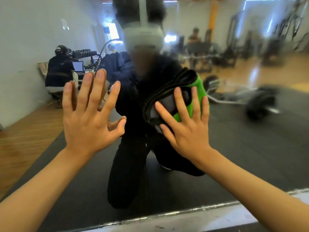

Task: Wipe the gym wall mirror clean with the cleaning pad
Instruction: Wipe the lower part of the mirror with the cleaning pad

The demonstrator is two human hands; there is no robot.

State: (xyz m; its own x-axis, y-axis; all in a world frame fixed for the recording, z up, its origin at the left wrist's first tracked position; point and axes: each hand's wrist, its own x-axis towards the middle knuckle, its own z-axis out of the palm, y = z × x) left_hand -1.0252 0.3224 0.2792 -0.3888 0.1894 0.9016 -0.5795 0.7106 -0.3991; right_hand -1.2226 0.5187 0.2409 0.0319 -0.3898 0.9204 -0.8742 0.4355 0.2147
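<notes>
Left hand [90,118] splayed on mirror [250,148]; right hand [185,124] presses green pad [198,91] flat.

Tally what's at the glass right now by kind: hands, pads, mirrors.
Hands: 2, the left hand spread flat with nothing under it, the right hand pressing the pad
Cleaning pads: 1, the green and black pad
Mirrors: 1, the wall mirror
Total: 4
</notes>
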